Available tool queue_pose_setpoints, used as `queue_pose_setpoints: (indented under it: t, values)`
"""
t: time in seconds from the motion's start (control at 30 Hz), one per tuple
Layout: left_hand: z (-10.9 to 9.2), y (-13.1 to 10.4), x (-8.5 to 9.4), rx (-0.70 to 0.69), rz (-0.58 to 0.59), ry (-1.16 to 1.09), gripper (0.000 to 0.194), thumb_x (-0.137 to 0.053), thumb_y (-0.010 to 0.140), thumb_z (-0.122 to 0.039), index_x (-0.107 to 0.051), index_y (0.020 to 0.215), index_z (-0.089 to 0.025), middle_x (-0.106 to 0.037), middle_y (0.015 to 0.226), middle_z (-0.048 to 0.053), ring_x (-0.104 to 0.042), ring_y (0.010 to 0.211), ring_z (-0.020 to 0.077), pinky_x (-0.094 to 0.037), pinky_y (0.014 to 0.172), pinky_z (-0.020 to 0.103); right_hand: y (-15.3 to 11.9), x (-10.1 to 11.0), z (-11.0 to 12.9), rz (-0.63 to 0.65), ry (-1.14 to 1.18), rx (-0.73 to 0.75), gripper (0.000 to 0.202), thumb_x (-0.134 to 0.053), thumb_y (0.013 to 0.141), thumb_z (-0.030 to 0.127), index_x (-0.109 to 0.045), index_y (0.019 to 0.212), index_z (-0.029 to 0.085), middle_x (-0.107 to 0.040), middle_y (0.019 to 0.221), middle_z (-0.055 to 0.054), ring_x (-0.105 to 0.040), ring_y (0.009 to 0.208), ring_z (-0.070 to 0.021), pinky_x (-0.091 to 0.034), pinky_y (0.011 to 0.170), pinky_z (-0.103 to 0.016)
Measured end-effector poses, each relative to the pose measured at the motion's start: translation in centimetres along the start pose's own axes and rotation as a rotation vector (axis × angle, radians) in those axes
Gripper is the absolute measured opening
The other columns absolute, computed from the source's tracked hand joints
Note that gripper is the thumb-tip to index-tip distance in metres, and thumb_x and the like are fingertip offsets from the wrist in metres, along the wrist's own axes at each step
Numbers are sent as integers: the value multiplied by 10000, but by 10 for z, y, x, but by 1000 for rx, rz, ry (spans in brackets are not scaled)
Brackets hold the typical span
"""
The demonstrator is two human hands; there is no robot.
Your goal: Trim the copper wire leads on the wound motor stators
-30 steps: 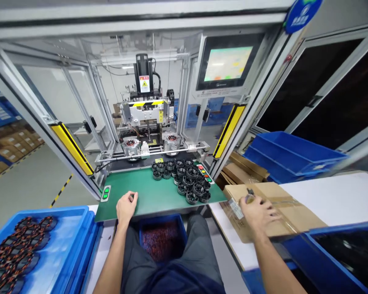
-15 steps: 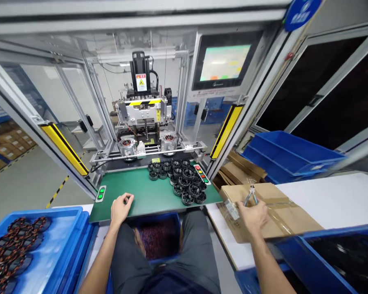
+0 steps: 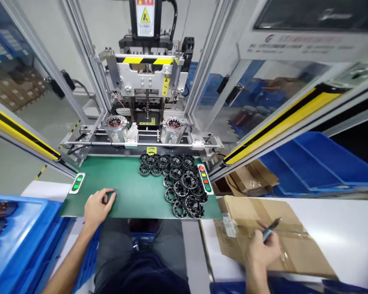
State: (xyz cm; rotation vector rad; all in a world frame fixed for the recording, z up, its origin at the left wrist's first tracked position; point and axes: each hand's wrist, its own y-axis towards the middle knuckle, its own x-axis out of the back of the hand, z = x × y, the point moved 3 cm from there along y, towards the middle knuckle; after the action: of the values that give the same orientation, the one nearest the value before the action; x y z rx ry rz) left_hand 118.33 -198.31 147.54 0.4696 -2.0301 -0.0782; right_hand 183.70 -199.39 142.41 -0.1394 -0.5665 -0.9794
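I have pliers (image 3: 272,228) in my right hand (image 3: 263,250), tips far-right above the carton (image 3: 245,208); my left hand (image 3: 98,207) curls loosely, seemingly empty.

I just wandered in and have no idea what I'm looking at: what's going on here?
A person is at a green table before a machine. The right hand grips a blue-handled tool over a cardboard box. The left hand is at the table, its fingers loosely curled, nothing visible in it. Black rings are heaped on the table's right side, and two rings with copper-coloured windings sit in the machine.
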Motion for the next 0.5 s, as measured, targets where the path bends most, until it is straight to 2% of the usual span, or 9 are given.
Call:
queue_pose_setpoints:
  t: [0.1,0.17,0.2,0.23,0.3,0.37,0.4,0.47,0.5]
  values:
    - [-13,-15,-2,-53,-18,-53,376,-576,1084,-577,-818,1020,-296,-652,708,16,-608,680,246,-437,750,406,-4,3,70,165,130,102,504,-678,911,573,-785,1283,251,-543,768,6,-503,631,-239,-467,608,-402]
    - [-44,-33,-11,-167,31,-112,414,-534,1120,-548,-816,937,-306,-672,695,37,-614,680,252,-454,758,426,-3,-2,136,308,145,261,513,-763,893,600,-816,1262,248,-714,938,-42,-647,777,-251,-564,737,-407]
    - [-67,-45,-20,-268,100,-155,408,-554,1118,-542,-817,896,-323,-692,690,35,-633,677,245,-468,753,425,-3,-6,173,360,159,363,528,-810,859,597,-826,1252,245,-778,1063,-70,-713,896,-276,-601,823,-427]
    - [-95,-57,-30,-388,198,-199,356,-619,1099,-544,-821,876,-353,-733,725,20,-666,694,227,-488,749,410,-3,-12,211,413,142,471,528,-823,864,591,-836,1266,247,-804,1142,-84,-738,968,-287,-616,872,-439]
    - [-153,-81,-58,-678,441,-284,217,-721,1054,-595,-848,986,-433,-792,809,-19,-736,771,205,-542,779,376,-5,-27,286,496,68,701,485,-781,930,557,-853,1307,261,-810,1115,-71,-734,931,-260,-619,859,-433]
    - [-200,-104,-96,-1000,892,-217,356,-722,1063,-607,-806,1313,-369,-858,1093,68,-802,1035,287,-586,943,447,-10,-47,353,534,-8,941,458,-728,974,502,-844,1356,278,-793,1060,-45,-717,895,-246,-614,869,-443]
    - [-213,-111,-115,-1070,1084,-116,497,-801,1006,-613,-763,1412,-328,-851,1197,104,-800,1130,328,-598,993,478,-12,-59,382,541,-62,1055,454,-711,974,472,-842,1367,286,-780,1010,-41,-703,862,-248,-612,863,-454]
    - [-224,-112,-149,-1082,1220,-14,612,-965,851,-584,-796,1333,-246,-847,1152,126,-814,1085,363,-632,964,495,-14,-89,429,591,-232,1193,464,-695,980,424,-825,1415,325,-805,1069,-68,-716,917,-278,-609,890,-473]
    - [-224,-110,-164,-1061,1256,31,594,-983,842,-562,-804,1281,-204,-841,1112,126,-816,1039,354,-649,936,494,-12,-104,447,595,-323,1245,478,-699,971,420,-817,1426,335,-816,1106,-76,-726,961,-298,-602,889,-479]
